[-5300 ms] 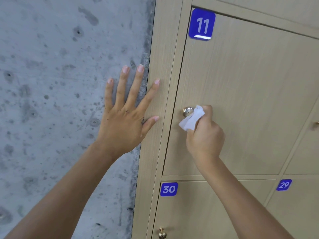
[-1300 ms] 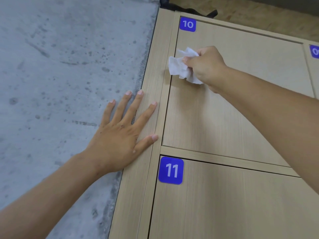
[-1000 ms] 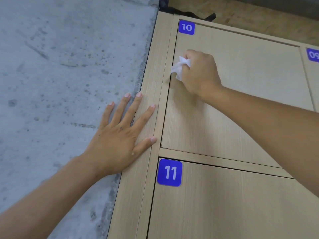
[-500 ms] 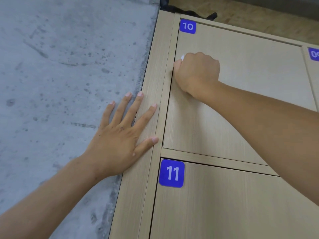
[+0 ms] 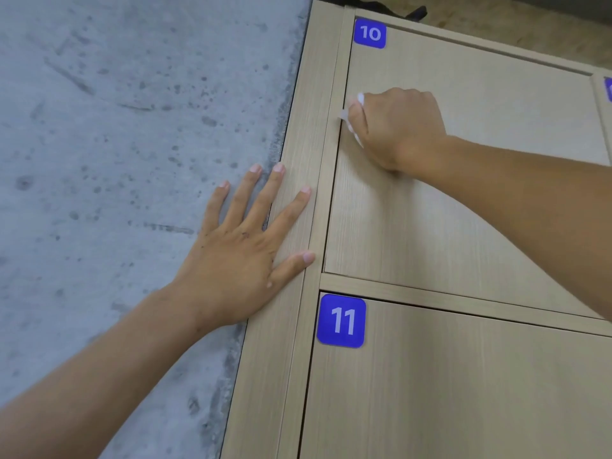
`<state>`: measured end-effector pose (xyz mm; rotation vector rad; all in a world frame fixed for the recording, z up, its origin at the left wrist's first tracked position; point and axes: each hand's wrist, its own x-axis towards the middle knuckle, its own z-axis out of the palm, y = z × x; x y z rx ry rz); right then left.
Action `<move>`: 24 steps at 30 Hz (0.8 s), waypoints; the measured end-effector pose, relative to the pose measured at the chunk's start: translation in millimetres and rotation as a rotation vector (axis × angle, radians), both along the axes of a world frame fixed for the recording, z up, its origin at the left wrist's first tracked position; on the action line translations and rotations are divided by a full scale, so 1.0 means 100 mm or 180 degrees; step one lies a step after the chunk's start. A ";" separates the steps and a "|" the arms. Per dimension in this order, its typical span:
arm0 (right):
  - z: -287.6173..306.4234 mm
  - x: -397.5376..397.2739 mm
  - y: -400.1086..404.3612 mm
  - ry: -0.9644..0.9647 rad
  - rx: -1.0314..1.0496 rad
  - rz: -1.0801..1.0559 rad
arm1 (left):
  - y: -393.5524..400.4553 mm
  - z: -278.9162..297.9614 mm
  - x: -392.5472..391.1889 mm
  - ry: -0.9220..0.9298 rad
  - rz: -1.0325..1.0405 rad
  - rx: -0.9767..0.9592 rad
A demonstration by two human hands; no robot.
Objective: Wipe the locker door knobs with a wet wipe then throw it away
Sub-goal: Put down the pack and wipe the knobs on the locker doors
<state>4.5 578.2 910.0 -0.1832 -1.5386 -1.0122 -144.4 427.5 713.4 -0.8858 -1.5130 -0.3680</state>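
Note:
My right hand [image 5: 399,127] is curled into a fist against the left edge of the light wood locker door 10 [image 5: 480,154]. It grips the white wet wipe [image 5: 351,119], of which only small bits show between the fingers. The door's knob is hidden under the fist and wipe. My left hand [image 5: 246,250] lies flat with fingers spread, partly on the locker's left frame [image 5: 298,180] and partly on the concrete wall. Door 11 [image 5: 463,392] is below, and its knob is out of view.
A rough grey concrete wall [image 5: 132,144] fills the left half. Blue number plates 10 [image 5: 370,33] and 11 [image 5: 341,321] mark the doors. A dark strap [image 5: 381,5] lies on top of the lockers. Another door's edge shows at far right.
Since 5.3 s ago my right hand left door 11's knob and rose to door 10. In the last second it closed round the knob, hiding most of the wipe. The left hand stayed put.

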 end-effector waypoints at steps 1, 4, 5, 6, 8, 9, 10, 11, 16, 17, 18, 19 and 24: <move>0.00 -0.01 0.00 -0.0031 -0.0075 0.0063 | 0.00 0.00 0.00 -0.0008 -0.0012 0.0000; 0.01 -0.01 0.00 -0.0119 -0.0365 0.0324 | 0.00 0.00 0.00 -0.0017 -0.0055 0.0004; 0.03 0.00 0.00 -0.0095 -0.0507 0.0419 | 0.01 0.00 0.00 -0.0020 -0.0068 0.0002; 0.04 0.01 0.00 -0.0039 -0.0666 0.0504 | 0.01 0.00 0.00 -0.0028 -0.0083 -0.0005; 0.07 0.02 0.01 0.0083 -0.0880 0.0566 | 0.01 0.00 0.00 -0.0036 -0.0101 -0.0006; 0.07 0.03 0.01 0.0131 -0.0953 0.0577 | 0.01 0.00 0.00 -0.0033 -0.0106 0.0006; 0.07 0.02 0.01 0.0184 -0.1029 0.0582 | 0.01 0.00 0.00 -0.0042 -0.0105 0.0007; 0.06 0.03 0.00 0.0253 -0.1090 0.0559 | 0.00 0.00 0.00 -0.0047 -0.0130 -0.0005; -0.07 0.08 -0.02 0.0601 -0.1305 0.0483 | -0.02 0.02 0.02 -0.0170 -0.0162 -0.0103; -0.10 0.11 -0.02 0.0636 -0.1318 0.0422 | -0.02 0.02 0.02 -0.0196 -0.0155 -0.0124; -0.13 0.14 -0.01 0.0658 -0.1328 0.0353 | -0.03 0.02 0.03 -0.0217 -0.0158 -0.0159; -0.16 0.16 0.01 0.0681 -0.1317 0.0301 | -0.04 0.01 0.03 -0.0220 -0.0164 -0.0195; -0.34 0.20 0.07 0.0651 -0.1282 0.0324 | -0.07 -0.03 0.07 -0.0394 -0.0470 -0.0237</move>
